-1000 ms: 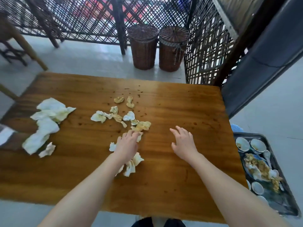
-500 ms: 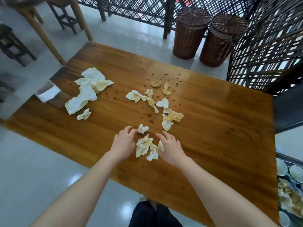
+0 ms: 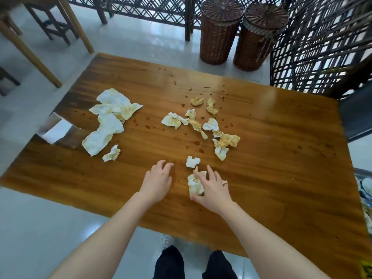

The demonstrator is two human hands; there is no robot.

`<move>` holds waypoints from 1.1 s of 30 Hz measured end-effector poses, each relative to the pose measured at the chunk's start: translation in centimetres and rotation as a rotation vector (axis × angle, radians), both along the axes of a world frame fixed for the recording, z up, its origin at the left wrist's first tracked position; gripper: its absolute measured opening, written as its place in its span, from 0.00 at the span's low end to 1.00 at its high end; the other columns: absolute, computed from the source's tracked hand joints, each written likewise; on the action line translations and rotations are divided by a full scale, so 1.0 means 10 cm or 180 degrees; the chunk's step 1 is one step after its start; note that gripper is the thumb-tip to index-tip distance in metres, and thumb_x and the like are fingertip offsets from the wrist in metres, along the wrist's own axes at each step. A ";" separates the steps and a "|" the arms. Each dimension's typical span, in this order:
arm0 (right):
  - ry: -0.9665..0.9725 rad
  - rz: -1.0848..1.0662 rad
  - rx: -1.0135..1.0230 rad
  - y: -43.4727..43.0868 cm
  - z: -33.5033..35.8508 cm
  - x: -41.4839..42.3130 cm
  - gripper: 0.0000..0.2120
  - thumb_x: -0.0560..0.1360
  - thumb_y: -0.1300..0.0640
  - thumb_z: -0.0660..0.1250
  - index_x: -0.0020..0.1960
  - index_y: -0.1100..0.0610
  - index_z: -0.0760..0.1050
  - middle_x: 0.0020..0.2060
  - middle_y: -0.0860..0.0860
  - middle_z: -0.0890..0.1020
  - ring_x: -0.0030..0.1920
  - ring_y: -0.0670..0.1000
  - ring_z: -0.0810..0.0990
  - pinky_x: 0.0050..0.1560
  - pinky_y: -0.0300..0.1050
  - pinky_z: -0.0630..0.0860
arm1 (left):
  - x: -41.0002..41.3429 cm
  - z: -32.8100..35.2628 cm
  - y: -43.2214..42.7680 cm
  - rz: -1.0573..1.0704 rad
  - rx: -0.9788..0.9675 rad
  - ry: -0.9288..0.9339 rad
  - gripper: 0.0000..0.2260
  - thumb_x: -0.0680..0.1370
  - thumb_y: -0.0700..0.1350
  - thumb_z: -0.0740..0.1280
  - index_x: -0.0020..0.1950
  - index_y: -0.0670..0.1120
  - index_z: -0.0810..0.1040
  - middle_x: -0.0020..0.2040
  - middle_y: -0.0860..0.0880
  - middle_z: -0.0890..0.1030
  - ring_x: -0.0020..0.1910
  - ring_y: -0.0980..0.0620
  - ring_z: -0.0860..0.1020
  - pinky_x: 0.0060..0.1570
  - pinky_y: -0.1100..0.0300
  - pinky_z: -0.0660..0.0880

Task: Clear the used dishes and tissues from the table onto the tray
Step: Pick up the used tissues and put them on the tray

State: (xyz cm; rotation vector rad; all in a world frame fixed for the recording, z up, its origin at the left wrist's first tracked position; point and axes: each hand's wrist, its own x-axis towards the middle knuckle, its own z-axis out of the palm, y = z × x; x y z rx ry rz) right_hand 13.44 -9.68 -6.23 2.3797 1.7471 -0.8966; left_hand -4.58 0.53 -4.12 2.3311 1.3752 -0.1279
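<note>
Grip: the right hand [image 3: 213, 188] now holds the crumpled yellow-stained white tissues [image 3: 195, 185], which lay loose a moment ago; the left hand [image 3: 158, 180] is slack and empty. Bundle judged ready for transfer.

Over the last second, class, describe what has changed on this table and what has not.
The right hand moved left from bare table and took hold of the near tissues. The left hand came off them, leftward. The other tissues stayed put.

No writing, label or number could be read anywhere. A yellow scrap [image 3: 366, 269] at the five o'clock corner perhaps bore dark marks, too blurred to tell.
</note>
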 end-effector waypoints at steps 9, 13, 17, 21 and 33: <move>-0.0238 -0.0669 0.0241 0.07 -0.02 -0.27 0.32 0.78 0.50 0.62 0.75 0.41 0.50 0.73 0.54 0.58 0.70 0.55 0.61 0.61 0.54 0.71 | -0.18 0.06 0.35 -0.0476 0.0152 -0.0133 0.18 0.82 0.49 0.57 0.72 0.49 0.66 0.74 0.46 0.64 0.69 0.48 0.68 0.64 0.55 0.69; -0.0206 -0.0972 0.0387 0.13 -0.03 -0.36 0.31 0.76 0.63 0.62 0.75 0.46 0.55 0.66 0.52 0.65 0.61 0.52 0.68 0.56 0.46 0.74 | -0.17 0.08 0.44 -0.0638 0.0159 -0.0144 0.17 0.82 0.48 0.58 0.71 0.49 0.67 0.74 0.45 0.64 0.69 0.47 0.68 0.66 0.54 0.69; -0.0132 -0.1189 0.0411 0.13 -0.05 -0.38 0.30 0.71 0.75 0.60 0.67 0.51 0.64 0.59 0.52 0.66 0.56 0.50 0.67 0.46 0.40 0.76 | -0.04 0.07 0.48 -0.0832 0.0111 -0.0178 0.17 0.82 0.47 0.59 0.71 0.49 0.68 0.73 0.45 0.64 0.68 0.47 0.69 0.64 0.54 0.70; -0.0224 -0.1336 0.0535 0.10 -0.01 -0.25 0.25 0.71 0.74 0.59 0.61 0.52 0.67 0.57 0.51 0.67 0.53 0.49 0.67 0.45 0.41 0.76 | 0.15 0.04 0.49 -0.0978 0.0087 -0.0212 0.17 0.81 0.46 0.61 0.70 0.49 0.67 0.72 0.46 0.66 0.66 0.47 0.70 0.61 0.55 0.71; -0.0356 -0.1673 0.0680 -0.02 0.07 0.55 0.25 0.71 0.75 0.60 0.60 0.51 0.69 0.54 0.50 0.67 0.53 0.48 0.67 0.42 0.41 0.77 | 0.83 -0.12 0.46 -0.1137 -0.0119 0.0055 0.20 0.78 0.39 0.66 0.68 0.51 0.67 0.65 0.46 0.70 0.60 0.47 0.72 0.57 0.55 0.71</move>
